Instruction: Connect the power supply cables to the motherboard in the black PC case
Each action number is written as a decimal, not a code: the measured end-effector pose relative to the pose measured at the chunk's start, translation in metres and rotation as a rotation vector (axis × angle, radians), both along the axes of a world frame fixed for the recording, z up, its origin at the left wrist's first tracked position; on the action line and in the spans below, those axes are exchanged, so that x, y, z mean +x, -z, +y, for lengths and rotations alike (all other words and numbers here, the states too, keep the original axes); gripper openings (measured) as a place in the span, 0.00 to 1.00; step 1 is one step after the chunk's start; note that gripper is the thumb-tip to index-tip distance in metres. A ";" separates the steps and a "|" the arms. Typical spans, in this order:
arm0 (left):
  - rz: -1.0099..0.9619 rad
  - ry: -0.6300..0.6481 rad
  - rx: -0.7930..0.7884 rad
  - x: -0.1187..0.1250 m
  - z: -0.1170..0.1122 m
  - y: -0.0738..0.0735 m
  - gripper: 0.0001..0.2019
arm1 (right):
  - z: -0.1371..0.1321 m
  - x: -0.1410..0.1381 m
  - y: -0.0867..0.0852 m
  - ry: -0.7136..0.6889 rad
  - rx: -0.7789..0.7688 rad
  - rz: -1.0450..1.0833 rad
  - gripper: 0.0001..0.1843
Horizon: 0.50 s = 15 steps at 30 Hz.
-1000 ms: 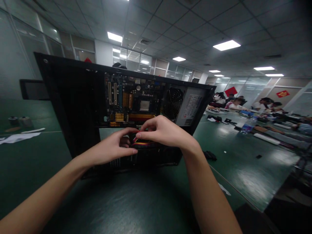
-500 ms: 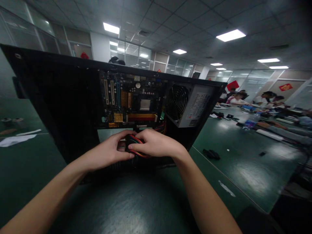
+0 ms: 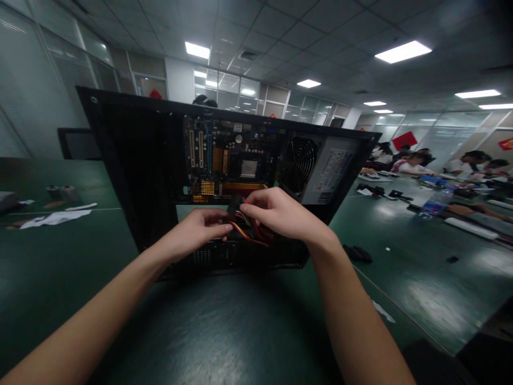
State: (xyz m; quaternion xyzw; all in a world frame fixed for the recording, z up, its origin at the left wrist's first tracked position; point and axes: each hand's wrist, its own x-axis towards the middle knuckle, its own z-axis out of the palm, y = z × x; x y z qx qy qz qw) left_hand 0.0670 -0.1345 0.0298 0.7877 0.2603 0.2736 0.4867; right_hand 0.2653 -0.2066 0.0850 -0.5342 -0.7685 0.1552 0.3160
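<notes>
In front of me an open black computer case stands on the green table, its inside facing me. Both hands are at its lower middle, on a bundle of coloured power cables. My left hand pinches yellow and red wires between thumb and fingers. My right hand has thumb and fingers closed on the same bundle, by a dark connector. Above them is the motherboard, with gold heatsinks and memory slots. The grey power supply with its round fan grille sits at the upper right.
White papers and small cylinders lie to the left. On the right are a black item, a plastic bottle and a white strip. Several people sit at the table's far right.
My hands have drawn apart somewhat, and the bundle is more spread, with a dark connector now showing. The right hand is higher. The view has shifted, so the case sits further right.
</notes>
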 end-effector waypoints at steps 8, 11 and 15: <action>-0.033 -0.124 0.169 0.006 0.002 0.011 0.13 | 0.008 -0.010 0.015 -0.267 0.242 -0.260 0.25; -0.016 -0.107 0.244 0.006 0.003 0.012 0.14 | 0.011 -0.006 0.014 -0.226 0.277 -0.350 0.20; 0.030 -0.150 0.480 0.005 0.004 0.011 0.17 | 0.020 0.013 0.023 -0.021 0.431 -0.369 0.17</action>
